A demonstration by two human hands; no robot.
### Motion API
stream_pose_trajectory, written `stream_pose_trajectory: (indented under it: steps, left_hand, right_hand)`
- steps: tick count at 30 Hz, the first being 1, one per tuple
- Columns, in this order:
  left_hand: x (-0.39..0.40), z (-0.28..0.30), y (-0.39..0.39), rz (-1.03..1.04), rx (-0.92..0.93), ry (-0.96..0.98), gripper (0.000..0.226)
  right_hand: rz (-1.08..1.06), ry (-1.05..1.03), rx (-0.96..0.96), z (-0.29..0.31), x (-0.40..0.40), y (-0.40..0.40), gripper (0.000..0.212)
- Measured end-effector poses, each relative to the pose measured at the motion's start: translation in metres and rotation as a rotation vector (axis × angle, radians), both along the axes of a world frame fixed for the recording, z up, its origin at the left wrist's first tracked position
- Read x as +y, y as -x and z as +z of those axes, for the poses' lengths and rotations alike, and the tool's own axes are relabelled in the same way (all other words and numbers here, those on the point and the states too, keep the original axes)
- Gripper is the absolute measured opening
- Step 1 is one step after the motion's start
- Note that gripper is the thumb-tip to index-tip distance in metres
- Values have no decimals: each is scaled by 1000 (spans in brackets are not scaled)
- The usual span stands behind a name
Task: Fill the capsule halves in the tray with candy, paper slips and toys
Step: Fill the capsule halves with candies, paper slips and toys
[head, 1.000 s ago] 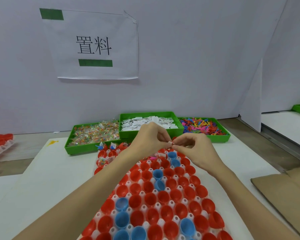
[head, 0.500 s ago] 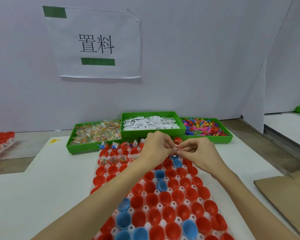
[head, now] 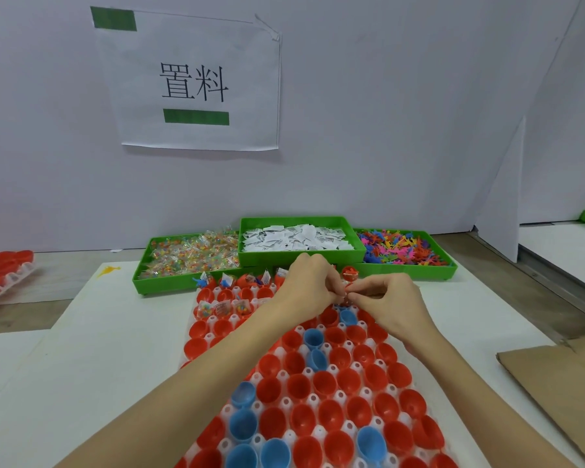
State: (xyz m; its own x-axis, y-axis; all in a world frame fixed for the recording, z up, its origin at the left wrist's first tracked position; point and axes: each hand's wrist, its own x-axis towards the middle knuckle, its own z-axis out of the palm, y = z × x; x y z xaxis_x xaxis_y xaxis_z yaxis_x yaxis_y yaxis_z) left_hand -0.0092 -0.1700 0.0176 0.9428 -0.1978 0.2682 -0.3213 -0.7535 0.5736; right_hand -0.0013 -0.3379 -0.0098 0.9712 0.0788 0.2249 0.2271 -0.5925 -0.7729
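Open white worktop (head: 108, 349) left of the tray (head: 213, 336), bare strip right of it, up to the cardboard (head: 554, 383). Far edge blocked by three green bins (head: 190, 282) side by side, wall (head: 385, 130) close behind. Both hands (head: 345, 292) met over the tray's far rows, forearms crossing its middle. Second tray (head: 4, 275) at far left.

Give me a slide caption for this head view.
Both hands pinch a small item above a tray of red and blue capsule halves.
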Motion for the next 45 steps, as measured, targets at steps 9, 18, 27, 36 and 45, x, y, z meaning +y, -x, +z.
stream_pose_trajectory:
  steps: [9,18,27,36,45]
  left_hand:
    - [-2,-8,-5,9,1,-137,15]
    - [-3,-4,-2,40,25,-128,21]
    - [-8,-4,-2,142,-8,-11,7]
    - [-9,8,-11,-4,23,-378,17]
    - [30,14,9,40,-100,-145,21]
  right_hand:
    - [-45,126,-44,5,5,1,10]
    - [34,201,-61,2,10,3,18]
    - [-21,290,-102,-1,7,-5,6]
    - [31,231,-155,4,-1,-2,4]
    - [25,24,-153,7,-7,6,15]
